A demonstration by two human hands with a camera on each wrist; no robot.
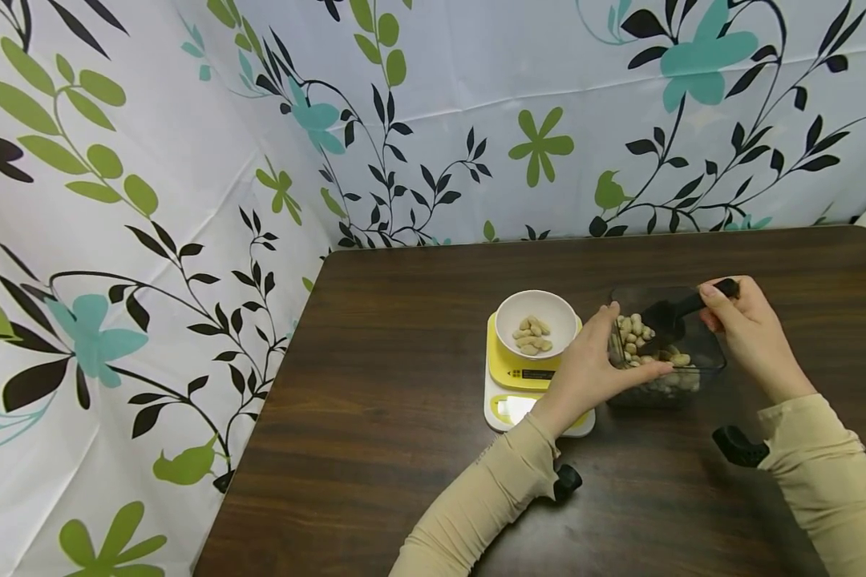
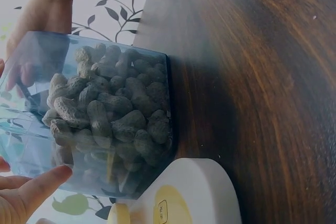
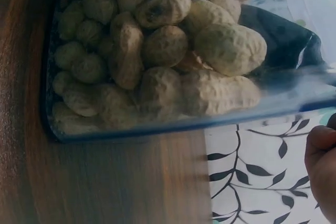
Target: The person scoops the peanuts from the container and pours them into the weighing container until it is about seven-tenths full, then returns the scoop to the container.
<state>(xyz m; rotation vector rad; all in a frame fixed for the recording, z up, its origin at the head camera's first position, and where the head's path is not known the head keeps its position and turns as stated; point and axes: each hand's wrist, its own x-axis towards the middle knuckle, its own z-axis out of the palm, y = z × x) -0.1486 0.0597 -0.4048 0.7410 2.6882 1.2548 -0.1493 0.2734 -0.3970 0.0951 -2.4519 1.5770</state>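
Observation:
A clear container [image 1: 709, 344] on the table holds many unshelled peanuts [image 2: 100, 114]. My left hand [image 1: 590, 370] grips its left side, thumb along the near rim and fingers toward the far left corner. In the left wrist view a fingertip of that hand touches the clear wall. My right hand [image 1: 750, 332] holds the handle of a black scoop [image 1: 665, 322]. The scoop's head is down inside the container, beside the peanuts. Left of the container, a white bowl [image 1: 503, 319] with several peanuts [image 1: 532, 336] in it stands on a yellow and white kitchen scale [image 1: 501, 373].
The left forearm crosses in front of the scale and hides part of it. Dark brown wood tabletop [image 1: 375, 385] extends to the left and in front. Behind and to the left hangs a white curtain [image 1: 476, 72] with leaf and flower prints.

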